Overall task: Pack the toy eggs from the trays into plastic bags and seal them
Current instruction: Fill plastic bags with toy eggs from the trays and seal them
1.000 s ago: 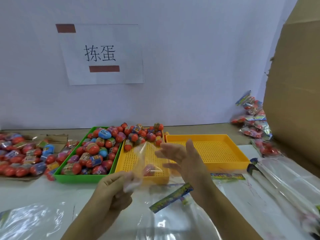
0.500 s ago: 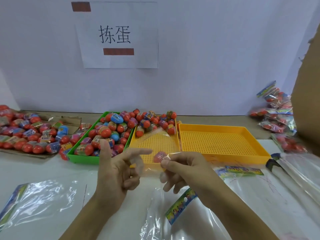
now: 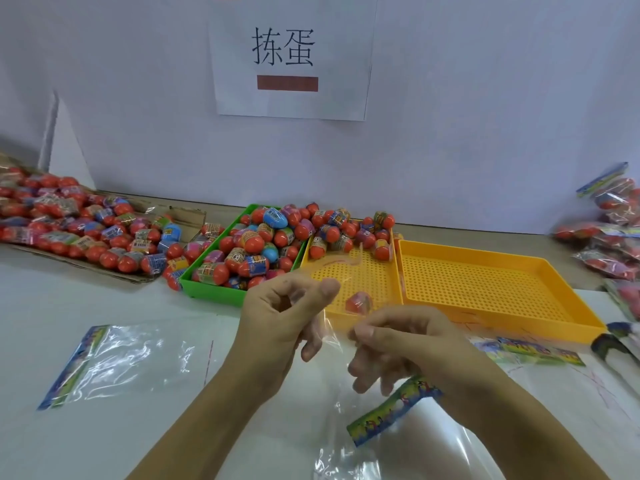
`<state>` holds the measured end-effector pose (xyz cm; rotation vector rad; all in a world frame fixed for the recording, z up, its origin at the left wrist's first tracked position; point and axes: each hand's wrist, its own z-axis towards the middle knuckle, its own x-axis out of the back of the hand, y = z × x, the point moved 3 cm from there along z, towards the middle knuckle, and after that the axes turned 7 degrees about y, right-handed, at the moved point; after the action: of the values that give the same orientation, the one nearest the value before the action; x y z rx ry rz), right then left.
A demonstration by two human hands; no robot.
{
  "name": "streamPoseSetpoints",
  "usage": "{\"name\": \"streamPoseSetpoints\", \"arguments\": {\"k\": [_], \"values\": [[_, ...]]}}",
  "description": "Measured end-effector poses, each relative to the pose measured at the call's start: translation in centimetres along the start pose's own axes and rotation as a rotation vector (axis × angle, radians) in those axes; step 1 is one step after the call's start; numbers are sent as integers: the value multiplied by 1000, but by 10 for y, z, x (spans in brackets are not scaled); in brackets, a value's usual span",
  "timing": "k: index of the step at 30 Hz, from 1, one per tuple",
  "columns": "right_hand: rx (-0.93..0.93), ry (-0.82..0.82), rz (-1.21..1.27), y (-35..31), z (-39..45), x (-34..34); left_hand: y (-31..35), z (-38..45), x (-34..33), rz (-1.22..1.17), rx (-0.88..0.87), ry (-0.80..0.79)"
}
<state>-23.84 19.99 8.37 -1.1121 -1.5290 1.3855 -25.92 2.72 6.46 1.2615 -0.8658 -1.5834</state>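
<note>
Nearest, on the white table (image 3: 104, 438), a clear plastic bag with a printed header strip (image 3: 391, 415) lies flat under the forearms, and another empty header bag (image 3: 114, 362) lies well to the left. Above them both hands work a small clear bag (image 3: 341, 306) held in the air. The left hand (image 3: 284, 317) has its thumb and forefinger curled and seems to pinch the film at one edge. The right hand (image 3: 398, 337) pinches the opposite edge between thumb and forefinger, its other fingers hanging loose below. Inside the film sits one toy egg (image 3: 358, 302), pinkish red, just above the right thumb.

The risk, as I judge it, lies in the film. It is thin, slippery and nearly invisible, so the mouth may be pinched unevenly and the seal may close crooked or leave a gap. The egg is smooth and round. If the bag tips before sealing, it could roll out onto the near yellow tray (image 3: 388, 306) or the table.

Farther off, the near yellow tray holds a cluster of toy eggs (image 3: 349, 233) only at its far end. The yellow tray (image 3: 575, 306) to its right shows only its perforated floor. The green tray (image 3: 211, 292) on the left is heaped with red, blue and pink eggs with printed bands. More eggs lie on a cardboard sheet (image 3: 190, 216) at far left. Filled bags (image 3: 609, 244) pile at far right. A paper sign (image 3: 291, 57) hangs on the wall.
</note>
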Motion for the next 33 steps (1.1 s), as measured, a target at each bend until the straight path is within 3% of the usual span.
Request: {"name": "streamPoseSetpoints", "arguments": {"k": [5,9,12,15,21,24,26,28,31,33], "values": [[-149,-85,413,1,1,-6,8,-3,-10,-112,-21,-156],[-294,-63,671,8,0,-18,4,-9,-17,45,-54,-227],[-271,-58,591,10,0,-25,0,-17,-23,152,-62,-270],[-150,8,311,14,0,-25,-1,-21,-27,244,-108,-249],[285,446,-252,13,-3,-19,9,-19,-23,18,-218,-186],[287,666,-245,8,-5,-5,20,-16,-12,272,-495,-27],[115,573,-5,7,0,4,27,-19,-9,612,-740,12],[-106,313,244,3,1,2,27,-20,-11,872,-847,-52],[-198,4,269,3,0,-2,20,-19,-13,1139,-808,-197],[-212,28,273,5,0,1,16,-20,-13,1248,-772,-255]]}}
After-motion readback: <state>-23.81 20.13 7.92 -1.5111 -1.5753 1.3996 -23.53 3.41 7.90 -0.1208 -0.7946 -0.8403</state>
